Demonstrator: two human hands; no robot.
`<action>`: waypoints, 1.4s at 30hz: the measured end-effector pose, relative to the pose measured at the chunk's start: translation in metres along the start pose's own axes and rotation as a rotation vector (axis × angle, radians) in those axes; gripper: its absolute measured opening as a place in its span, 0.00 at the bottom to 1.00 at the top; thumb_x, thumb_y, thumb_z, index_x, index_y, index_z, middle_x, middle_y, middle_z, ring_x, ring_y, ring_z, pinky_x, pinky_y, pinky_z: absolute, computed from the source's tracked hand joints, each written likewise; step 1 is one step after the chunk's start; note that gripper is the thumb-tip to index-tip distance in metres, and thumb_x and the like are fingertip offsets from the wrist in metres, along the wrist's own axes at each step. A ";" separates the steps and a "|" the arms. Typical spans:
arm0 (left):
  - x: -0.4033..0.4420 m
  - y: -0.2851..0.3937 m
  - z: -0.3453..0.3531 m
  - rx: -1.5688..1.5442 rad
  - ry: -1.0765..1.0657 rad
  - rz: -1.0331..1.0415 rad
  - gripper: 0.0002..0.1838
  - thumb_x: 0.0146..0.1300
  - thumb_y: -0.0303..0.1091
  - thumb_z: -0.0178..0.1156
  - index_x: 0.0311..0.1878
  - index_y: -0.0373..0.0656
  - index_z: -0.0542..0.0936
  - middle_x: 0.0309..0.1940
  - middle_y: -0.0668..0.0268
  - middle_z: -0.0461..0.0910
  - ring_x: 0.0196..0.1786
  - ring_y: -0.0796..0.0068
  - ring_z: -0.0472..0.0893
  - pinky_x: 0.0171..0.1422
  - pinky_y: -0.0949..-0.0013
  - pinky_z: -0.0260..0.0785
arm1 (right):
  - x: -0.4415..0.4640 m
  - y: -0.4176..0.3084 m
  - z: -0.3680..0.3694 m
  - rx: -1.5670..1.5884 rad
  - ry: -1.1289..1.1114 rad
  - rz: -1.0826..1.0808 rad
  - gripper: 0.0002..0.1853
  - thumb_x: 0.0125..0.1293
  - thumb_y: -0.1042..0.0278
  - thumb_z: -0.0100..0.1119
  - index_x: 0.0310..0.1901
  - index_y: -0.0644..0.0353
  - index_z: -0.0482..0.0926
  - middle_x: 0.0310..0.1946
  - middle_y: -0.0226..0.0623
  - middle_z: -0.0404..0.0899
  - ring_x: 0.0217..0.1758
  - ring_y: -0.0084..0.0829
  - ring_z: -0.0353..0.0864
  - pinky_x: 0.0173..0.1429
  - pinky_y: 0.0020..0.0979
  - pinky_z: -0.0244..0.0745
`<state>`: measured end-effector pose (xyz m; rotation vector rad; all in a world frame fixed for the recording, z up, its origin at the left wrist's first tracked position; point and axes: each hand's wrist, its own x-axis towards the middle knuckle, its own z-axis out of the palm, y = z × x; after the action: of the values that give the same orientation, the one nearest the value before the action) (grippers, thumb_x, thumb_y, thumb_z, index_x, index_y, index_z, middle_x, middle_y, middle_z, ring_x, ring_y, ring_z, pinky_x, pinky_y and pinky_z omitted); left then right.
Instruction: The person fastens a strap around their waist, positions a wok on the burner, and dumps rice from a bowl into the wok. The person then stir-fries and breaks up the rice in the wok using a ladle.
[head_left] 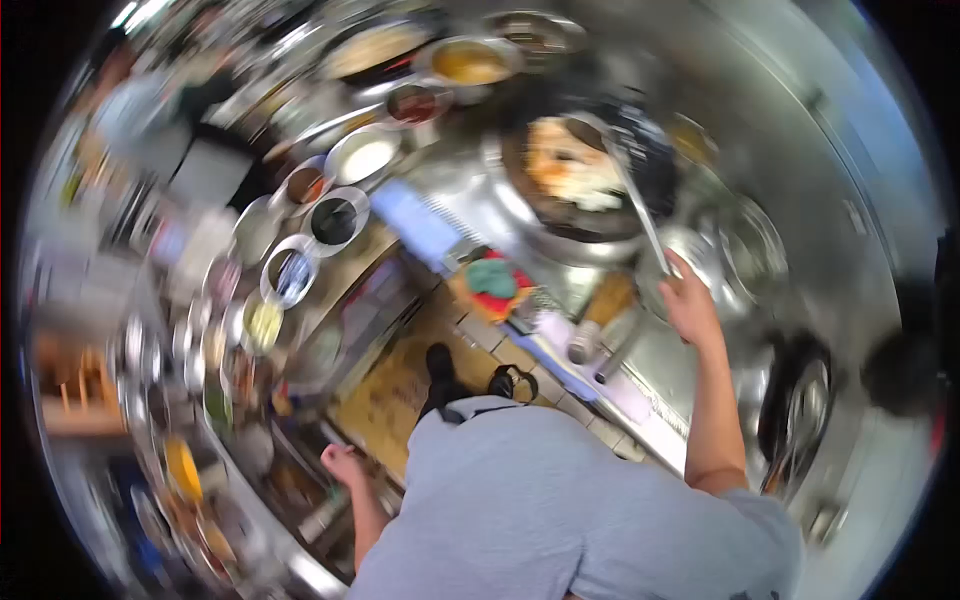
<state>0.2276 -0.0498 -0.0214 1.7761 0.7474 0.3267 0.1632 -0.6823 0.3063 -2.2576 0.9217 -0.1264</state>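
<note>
My right hand (688, 300) grips the long metal handle of a ladle (640, 205). The ladle's dark bowl rests at the food in the wok (575, 222), which sits on the stove at the top right. Pale and orange-brown food (572, 165) lies in the wok; its kind is blurred. My left hand (343, 463) hangs low on the left, beside the lower counter and a drawer-like opening. Its fingers look curled, and what is in them, if anything, I cannot make out.
Bowls of sauces and ingredients, such as a white-filled bowl (365, 156), line the left counter. A wooden-handled brush (605, 305) lies by the stove front, near red and green cloths (495, 283). Another dark pan (800, 395) stands at right. A person (140, 110) is at upper left.
</note>
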 end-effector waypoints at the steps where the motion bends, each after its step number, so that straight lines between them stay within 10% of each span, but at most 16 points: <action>1: -0.002 0.015 0.074 0.101 -0.131 0.323 0.15 0.65 0.28 0.52 0.55 0.41 0.71 0.34 0.62 0.76 0.34 0.72 0.77 0.39 0.69 0.72 | -0.009 0.009 -0.006 -0.038 0.086 -0.058 0.27 0.65 0.71 0.55 0.67 0.52 0.68 0.34 0.46 0.81 0.35 0.39 0.80 0.45 0.33 0.74; 5: -0.078 0.205 0.255 0.001 -0.976 0.582 0.15 0.62 0.27 0.61 0.52 0.41 0.77 0.40 0.62 0.77 0.44 0.70 0.78 0.51 0.70 0.70 | -0.083 -0.037 -0.032 0.092 0.083 0.100 0.29 0.65 0.71 0.57 0.69 0.51 0.67 0.28 0.44 0.76 0.32 0.34 0.78 0.45 0.32 0.73; 10: -0.146 0.347 0.383 -0.056 -0.995 1.488 0.08 0.60 0.33 0.63 0.42 0.43 0.81 0.46 0.57 0.79 0.51 0.54 0.76 0.57 0.54 0.67 | -0.065 -0.003 0.049 0.218 0.052 0.098 0.28 0.66 0.70 0.57 0.68 0.53 0.67 0.23 0.37 0.73 0.29 0.28 0.77 0.41 0.31 0.74; 15: -0.152 0.370 0.444 0.257 -1.377 1.811 0.11 0.66 0.42 0.58 0.38 0.47 0.83 0.31 0.59 0.82 0.42 0.56 0.80 0.50 0.54 0.69 | 0.010 -0.058 0.061 0.307 0.166 0.268 0.27 0.68 0.68 0.54 0.68 0.58 0.66 0.26 0.47 0.79 0.29 0.41 0.81 0.39 0.41 0.76; 18: -0.150 0.373 0.450 0.128 -1.565 1.713 0.12 0.66 0.42 0.58 0.38 0.45 0.83 0.29 0.57 0.82 0.38 0.53 0.81 0.47 0.55 0.70 | 0.046 -0.052 0.134 -0.066 0.502 0.060 0.28 0.67 0.68 0.52 0.70 0.56 0.63 0.33 0.58 0.81 0.37 0.55 0.81 0.45 0.50 0.75; 24: -0.151 0.353 0.478 -0.187 -1.734 1.627 0.12 0.65 0.42 0.59 0.39 0.45 0.84 0.31 0.58 0.82 0.38 0.51 0.81 0.44 0.54 0.72 | -0.021 -0.096 0.139 -0.155 0.169 0.216 0.32 0.65 0.72 0.54 0.71 0.51 0.61 0.38 0.55 0.81 0.39 0.56 0.81 0.47 0.50 0.75; 29: -0.162 0.350 0.469 0.127 -1.709 1.543 0.12 0.64 0.43 0.60 0.38 0.46 0.85 0.26 0.54 0.82 0.33 0.48 0.81 0.41 0.53 0.73 | -0.128 -0.179 0.084 -0.026 0.134 0.240 0.34 0.62 0.74 0.54 0.71 0.50 0.60 0.41 0.54 0.79 0.40 0.51 0.80 0.48 0.46 0.74; 33: -0.138 0.426 0.372 -0.028 -1.746 1.650 0.15 0.64 0.45 0.59 0.30 0.44 0.83 0.22 0.56 0.81 0.28 0.51 0.81 0.36 0.51 0.74 | -0.200 -0.237 -0.006 -0.148 -0.040 0.360 0.35 0.54 0.78 0.61 0.67 0.51 0.69 0.21 0.40 0.76 0.25 0.44 0.78 0.34 0.36 0.72; 36: -0.138 0.444 0.365 -0.266 -1.681 1.754 0.16 0.63 0.45 0.60 0.27 0.44 0.81 0.20 0.57 0.80 0.26 0.53 0.81 0.31 0.55 0.74 | -0.189 -0.243 -0.017 -0.243 -0.061 0.249 0.31 0.56 0.77 0.58 0.64 0.51 0.72 0.18 0.37 0.73 0.22 0.41 0.77 0.32 0.32 0.71; 38: -0.146 0.424 0.398 -0.255 -1.662 1.737 0.14 0.63 0.44 0.60 0.28 0.44 0.82 0.19 0.58 0.79 0.25 0.53 0.80 0.31 0.54 0.73 | -0.141 -0.235 -0.001 -0.156 -0.158 0.553 0.28 0.57 0.75 0.59 0.62 0.56 0.75 0.28 0.39 0.80 0.30 0.35 0.82 0.40 0.34 0.74; 40: -0.148 0.371 0.425 -0.156 -1.598 1.693 0.13 0.63 0.44 0.61 0.30 0.46 0.84 0.19 0.58 0.80 0.25 0.51 0.80 0.31 0.53 0.74 | -0.100 -0.165 0.049 -0.246 0.095 0.117 0.27 0.60 0.72 0.58 0.64 0.53 0.73 0.31 0.44 0.82 0.33 0.41 0.82 0.42 0.37 0.75; 42: -0.138 0.321 0.414 -0.106 -1.662 1.617 0.14 0.64 0.44 0.60 0.30 0.46 0.84 0.20 0.56 0.80 0.26 0.50 0.81 0.33 0.53 0.75 | -0.062 -0.157 0.084 -0.218 0.181 0.191 0.26 0.62 0.72 0.55 0.64 0.53 0.72 0.35 0.51 0.81 0.35 0.47 0.81 0.43 0.39 0.74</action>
<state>0.4593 -0.5054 0.1584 1.4604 -1.8637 -0.1758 0.2361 -0.5138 0.3513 -2.3693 1.2972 -0.1527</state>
